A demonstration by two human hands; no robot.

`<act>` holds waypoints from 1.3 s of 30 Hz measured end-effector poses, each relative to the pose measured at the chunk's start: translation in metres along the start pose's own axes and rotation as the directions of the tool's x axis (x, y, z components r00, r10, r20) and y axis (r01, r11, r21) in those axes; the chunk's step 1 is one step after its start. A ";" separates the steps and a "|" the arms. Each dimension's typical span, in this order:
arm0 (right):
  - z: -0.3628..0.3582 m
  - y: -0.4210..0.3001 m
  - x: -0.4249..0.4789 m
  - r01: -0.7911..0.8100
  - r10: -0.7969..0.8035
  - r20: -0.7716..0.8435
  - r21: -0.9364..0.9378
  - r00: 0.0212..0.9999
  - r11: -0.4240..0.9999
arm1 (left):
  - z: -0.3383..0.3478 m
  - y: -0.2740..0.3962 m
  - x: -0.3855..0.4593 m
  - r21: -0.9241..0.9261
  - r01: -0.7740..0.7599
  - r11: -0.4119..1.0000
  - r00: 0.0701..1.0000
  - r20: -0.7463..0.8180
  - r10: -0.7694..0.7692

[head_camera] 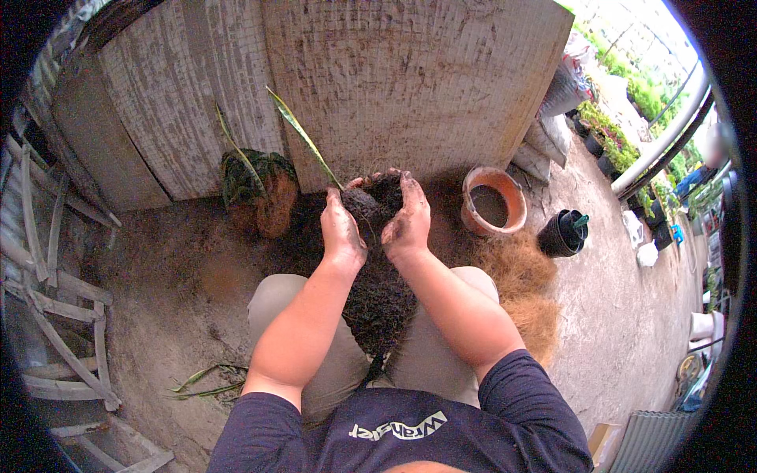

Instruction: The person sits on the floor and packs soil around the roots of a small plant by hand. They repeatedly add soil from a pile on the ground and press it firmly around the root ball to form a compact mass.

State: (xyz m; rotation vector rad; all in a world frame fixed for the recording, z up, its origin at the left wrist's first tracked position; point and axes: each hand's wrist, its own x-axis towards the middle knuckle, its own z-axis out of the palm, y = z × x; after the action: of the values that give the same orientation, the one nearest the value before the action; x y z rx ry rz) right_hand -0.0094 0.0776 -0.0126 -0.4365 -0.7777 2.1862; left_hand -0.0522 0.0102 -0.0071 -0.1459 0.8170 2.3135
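A snake plant cutting (303, 137) with one long yellow-edged leaf leans up and left from a clump of dark soil and roots (362, 205). My left hand (342, 227) cups this root clump at the leaf's base. Facing it, my right hand (409, 217) curls around loose dark soil (387, 192), its fingers smeared with dirt. Both hands are raised over a heap of dark soil (379, 301) between my knees. Fine roots dangle between the palms. The undersides of the fingers are hidden.
A terracotta pot (516, 204) and nested black plastic pots (551, 235) stand right, beside brown coconut fibre (520, 278). A coir-wrapped bundle (277, 204) with a leaf sits left, before an upright board (414, 77). Wooden slats (59, 307) line the left edge; cut leaves (207, 378) lie nearby.
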 end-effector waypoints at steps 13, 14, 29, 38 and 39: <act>0.004 0.003 -0.009 0.187 -0.152 0.138 -0.301 0.979 0.935 | -0.007 -0.002 0.006 0.029 -0.014 0.999 0.999 -0.036 0.015; 0.002 0.004 -0.008 0.201 -0.162 0.143 -0.324 0.976 0.924 | -0.007 -0.003 0.006 0.026 -0.011 1.000 0.999 -0.036 0.012; 0.000 0.008 -0.003 0.167 -0.120 0.179 -0.277 0.976 0.946 | -0.003 0.002 0.000 0.029 0.032 0.999 0.999 -0.040 -0.031; 0.005 0.010 -0.010 0.186 -0.116 0.227 -0.317 0.967 0.930 | -0.021 -0.011 0.015 0.091 -0.070 0.993 0.996 -0.044 0.074; 0.004 0.010 -0.010 0.189 -0.114 0.239 -0.320 0.964 0.929 | -0.019 -0.010 0.013 0.098 -0.071 0.993 0.996 -0.052 0.077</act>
State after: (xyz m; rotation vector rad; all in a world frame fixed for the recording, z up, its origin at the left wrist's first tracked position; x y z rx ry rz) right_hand -0.0112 0.0631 -0.0155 -0.2963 -1.2783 1.9764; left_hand -0.0579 0.0121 -0.0312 -0.1401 0.9754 2.3426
